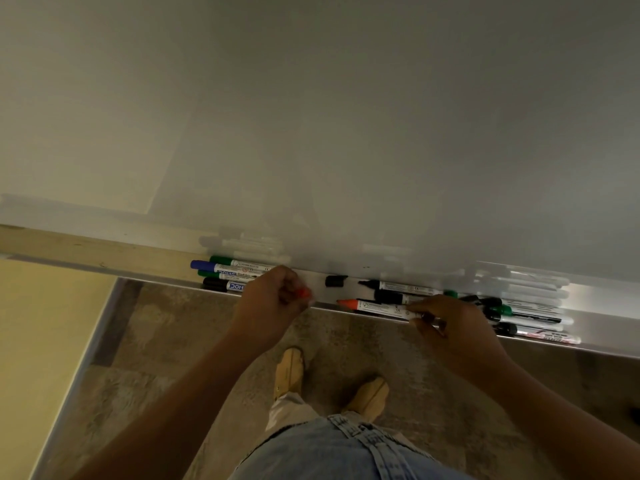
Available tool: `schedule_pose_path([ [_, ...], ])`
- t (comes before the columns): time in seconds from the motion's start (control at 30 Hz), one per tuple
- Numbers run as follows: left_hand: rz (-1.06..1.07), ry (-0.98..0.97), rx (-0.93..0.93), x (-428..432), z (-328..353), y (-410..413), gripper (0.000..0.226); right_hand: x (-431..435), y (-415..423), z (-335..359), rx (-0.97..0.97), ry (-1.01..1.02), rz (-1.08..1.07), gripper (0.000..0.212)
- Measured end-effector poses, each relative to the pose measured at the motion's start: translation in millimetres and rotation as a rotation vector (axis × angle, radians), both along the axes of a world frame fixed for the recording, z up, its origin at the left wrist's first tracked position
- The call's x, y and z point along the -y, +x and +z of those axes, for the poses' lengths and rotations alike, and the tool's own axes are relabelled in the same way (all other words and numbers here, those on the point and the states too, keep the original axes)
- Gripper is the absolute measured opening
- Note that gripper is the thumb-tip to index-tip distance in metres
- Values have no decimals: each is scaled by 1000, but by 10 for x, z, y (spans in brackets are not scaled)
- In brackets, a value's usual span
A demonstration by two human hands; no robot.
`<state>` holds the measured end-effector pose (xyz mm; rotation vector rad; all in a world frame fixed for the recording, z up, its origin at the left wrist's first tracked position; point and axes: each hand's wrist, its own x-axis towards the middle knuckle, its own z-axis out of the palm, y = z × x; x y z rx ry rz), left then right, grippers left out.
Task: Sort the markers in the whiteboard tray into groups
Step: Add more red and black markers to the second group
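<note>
A metal whiteboard tray (602, 306) runs below the whiteboard. My left hand (273, 299) grips an orange cap (304, 293) over the tray. My right hand (450, 323) pinches the rear end of an uncapped orange marker (377, 307) that lies in the tray, tip pointing left. To the left, several capped markers form a group (228, 273): green, blue and black caps. A loose black cap (335, 281) lies in the middle. An uncapped black marker (398, 287) and another black marker (391, 297) lie behind the orange one. More markers (526, 317), black and green capped, pile up at the right.
The whiteboard (346, 133) fills the upper view. A wooden ledge (69, 247) and a yellow wall (34, 341) are at the left. Below the tray lie the brown floor (173, 341) and my two feet in tan shoes (291, 372).
</note>
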<state>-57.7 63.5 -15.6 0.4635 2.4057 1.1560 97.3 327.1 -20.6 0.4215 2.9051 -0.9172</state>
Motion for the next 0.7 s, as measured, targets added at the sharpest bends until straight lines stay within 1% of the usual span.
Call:
schedule_pose_path([
  [0.13, 64, 134, 153, -7, -16, 40, 16, -26, 70, 39, -34, -40, -45, 26],
  [0.23, 64, 208, 182, -41, 5, 69, 14, -40, 121, 70, -54, -87, -116, 27],
  [0.33, 25, 249, 200, -85, 32, 89, 19, -41, 151, 122, -91, -124, -177, 28],
  [0.4, 4, 265, 204, -117, 56, 88, 29, -61, 160, 175, -106, -153, -208, 29],
  [0.47, 28, 306, 225, -138, 95, 85, 38, -82, 171, 242, -125, -184, -215, 30],
  [0.5, 41, 321, 221, -147, 113, 81, 37, -88, 179, 279, -141, -196, -207, 31],
  [0.6, 47, 351, 195, -165, 165, 77, 23, -106, 209, 387, -178, -216, -175, 34],
  [0.7, 38, 411, 192, -191, 234, 74, 19, -121, 237, 466, -200, -223, -151, 35],
])
